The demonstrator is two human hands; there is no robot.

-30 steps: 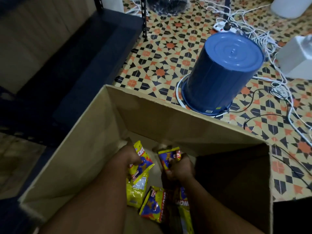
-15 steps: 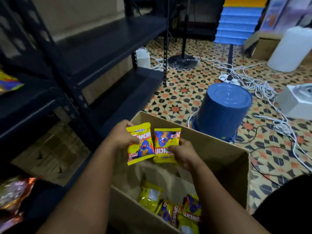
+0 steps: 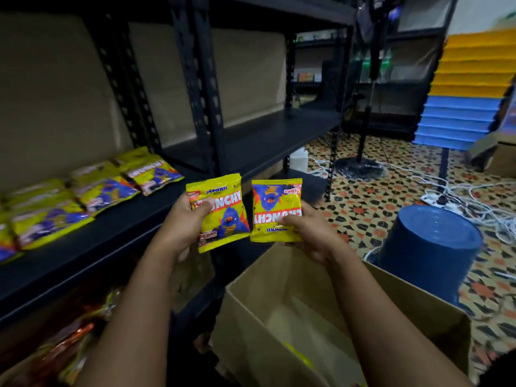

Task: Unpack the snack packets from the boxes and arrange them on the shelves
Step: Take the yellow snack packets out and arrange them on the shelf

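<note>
Just then the left hand [image 3: 181, 227] gripped an upright snack packet [image 3: 220, 213] and the right hand [image 3: 310, 236] gripped an inverted packet [image 3: 275, 210], both above the cardboard box [image 3: 418, 311]. The shelf [image 3: 117, 233] row lay leftward, nearer the left hand.

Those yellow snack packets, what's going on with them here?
A person is stocking a shelf. The left hand grips one yellow packet right way up, and the right hand grips a second packet upside down, both held above an open cardboard box. A row of the same packets already lies on the dark shelf to the left. Neither held packet is on the shelf yet.
</note>
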